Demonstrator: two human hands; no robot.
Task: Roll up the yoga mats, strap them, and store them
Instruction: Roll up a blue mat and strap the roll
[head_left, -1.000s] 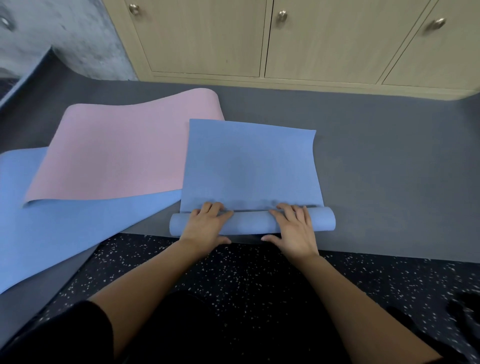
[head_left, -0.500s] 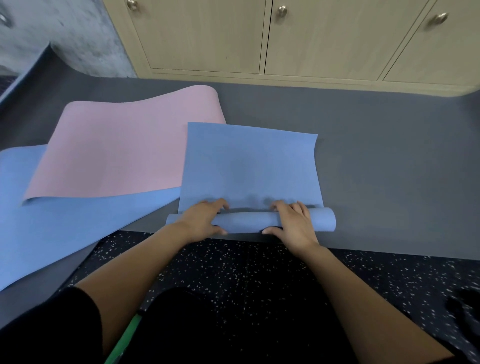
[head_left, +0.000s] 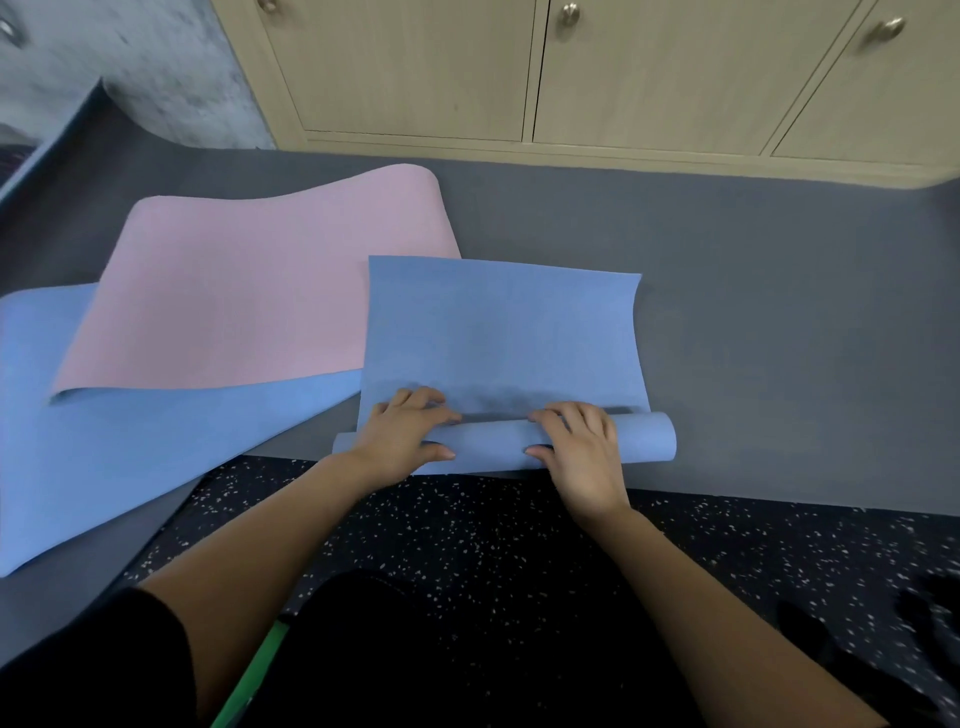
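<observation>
A blue yoga mat (head_left: 501, 327) lies in front of me with its near end rolled into a tube (head_left: 644, 439). My left hand (head_left: 405, 434) grips the roll's left part, fingers curled over its top and thumb on the near side. My right hand (head_left: 582, 441) grips the roll right of centre the same way. The flat part of the mat stretches away from the roll. A pink mat (head_left: 249, 291) lies flat to the left, on top of a second, larger blue mat (head_left: 145, 457).
The mats lie on a grey floor covering (head_left: 779, 312); dark speckled flooring (head_left: 519, 525) is under my knees. Wooden cabinets with round knobs (head_left: 569, 10) line the far wall. A green strip (head_left: 249, 675) shows near my left leg. Dark items (head_left: 924, 623) lie at bottom right.
The roll has grown a little thicker and moved slightly away from me. Both hands shifted from lying flat on it to wrapping over its top.
</observation>
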